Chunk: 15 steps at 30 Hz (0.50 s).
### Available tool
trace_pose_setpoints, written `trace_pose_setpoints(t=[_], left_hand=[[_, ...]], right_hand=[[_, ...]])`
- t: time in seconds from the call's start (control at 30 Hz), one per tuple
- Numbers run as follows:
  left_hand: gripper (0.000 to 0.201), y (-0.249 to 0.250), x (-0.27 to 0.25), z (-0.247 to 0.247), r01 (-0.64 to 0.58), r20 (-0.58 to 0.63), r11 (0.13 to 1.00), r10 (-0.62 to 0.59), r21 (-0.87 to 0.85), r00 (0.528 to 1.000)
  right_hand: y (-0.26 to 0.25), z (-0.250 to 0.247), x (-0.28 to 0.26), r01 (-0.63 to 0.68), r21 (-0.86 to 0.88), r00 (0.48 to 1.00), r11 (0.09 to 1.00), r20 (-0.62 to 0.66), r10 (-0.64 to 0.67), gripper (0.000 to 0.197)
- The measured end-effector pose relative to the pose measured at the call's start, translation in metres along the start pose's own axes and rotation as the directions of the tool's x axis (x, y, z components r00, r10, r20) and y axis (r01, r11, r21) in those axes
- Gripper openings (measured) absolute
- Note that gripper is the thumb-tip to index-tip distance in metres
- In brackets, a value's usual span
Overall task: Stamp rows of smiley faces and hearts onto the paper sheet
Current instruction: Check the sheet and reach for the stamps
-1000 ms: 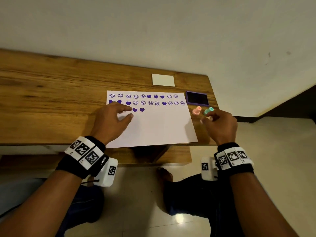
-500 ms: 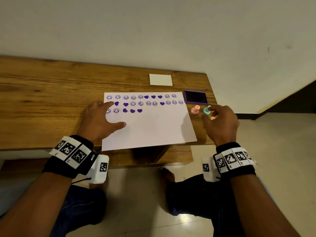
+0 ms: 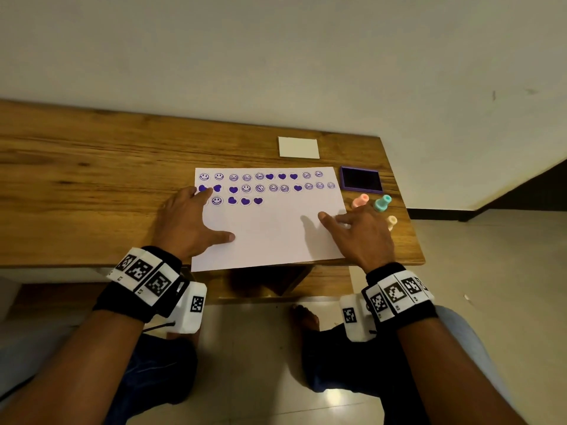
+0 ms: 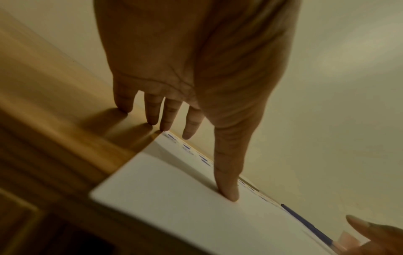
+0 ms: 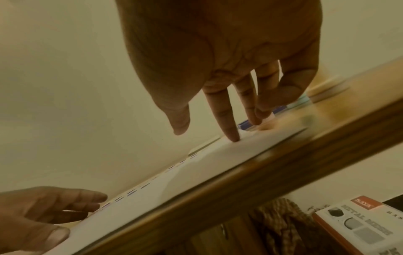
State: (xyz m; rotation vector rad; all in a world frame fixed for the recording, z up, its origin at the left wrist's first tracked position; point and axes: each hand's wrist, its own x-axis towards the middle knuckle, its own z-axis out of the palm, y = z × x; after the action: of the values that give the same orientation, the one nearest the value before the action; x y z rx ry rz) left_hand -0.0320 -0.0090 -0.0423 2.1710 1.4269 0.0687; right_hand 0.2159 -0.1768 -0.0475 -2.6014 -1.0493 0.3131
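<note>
A white paper sheet (image 3: pixel 270 231) lies on the wooden table (image 3: pixel 92 179), carrying two full rows and a short third row of purple smileys and hearts. My left hand (image 3: pixel 187 219) lies flat on the sheet's left edge, thumb (image 4: pixel 226 181) pressing the paper (image 4: pixel 174 198), fingers straight. My right hand (image 3: pixel 359 231) rests on the sheet's right edge, holding nothing, with its index finger (image 5: pixel 229 127) touching the paper (image 5: pixel 196 169). Three small stamps stand right of the sheet: pink (image 3: pixel 360 200), teal (image 3: pixel 382 204) and cream (image 3: pixel 391 221). A purple ink pad (image 3: pixel 361 179) lies open behind them.
A small white card (image 3: pixel 298 147) lies behind the sheet near the wall. The table's right edge (image 3: pixel 411 237) runs just past the stamps. Beneath the table are my legs and a bare foot (image 3: pixel 305 317). A printed box (image 5: pixel 359 224) sits on the floor to the right.
My right hand has let go of the teal stamp, which now stands on the table, and moved left onto the paper's right edge. My left hand stays flat on the sheet's left side.
</note>
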Motion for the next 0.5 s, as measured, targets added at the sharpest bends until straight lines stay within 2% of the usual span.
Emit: trace_pose_setpoints(t=[0.07,0.23,0.33,0.43,0.5], left_hand=[[0.108,-0.001,-0.001,-0.001,-0.006,-0.011,1.000,0.006,-0.016,1.000],[0.108,-0.003,-0.003,-0.002,-0.017,-0.020,1.000,0.017,-0.011,1.000],[0.106,0.000,-0.005,-0.003,-0.009,-0.005,1.000,0.010,0.021,1.000],[0.102,0.002,-0.005,-0.005,-0.014,0.002,0.999,0.014,0.051,1.000],[0.101,0.003,-0.006,-0.006,-0.015,0.008,0.997,0.015,0.069,1.000]], right_hand=[[-0.003,-0.001,0.001,0.005,-0.029,1.000,1.000,0.017,-0.005,0.091],[0.005,-0.010,0.002,-0.003,-0.224,0.998,0.975,-0.060,-0.011,0.059],[0.007,-0.010,0.000,-0.063,-0.231,0.998,0.971,0.002,0.065,0.062],[0.004,-0.004,0.001,-0.066,-0.191,0.998,0.979,0.010,0.069,0.082],[0.003,-0.003,0.001,-0.057,-0.171,0.998,0.984,0.019,0.061,0.079]])
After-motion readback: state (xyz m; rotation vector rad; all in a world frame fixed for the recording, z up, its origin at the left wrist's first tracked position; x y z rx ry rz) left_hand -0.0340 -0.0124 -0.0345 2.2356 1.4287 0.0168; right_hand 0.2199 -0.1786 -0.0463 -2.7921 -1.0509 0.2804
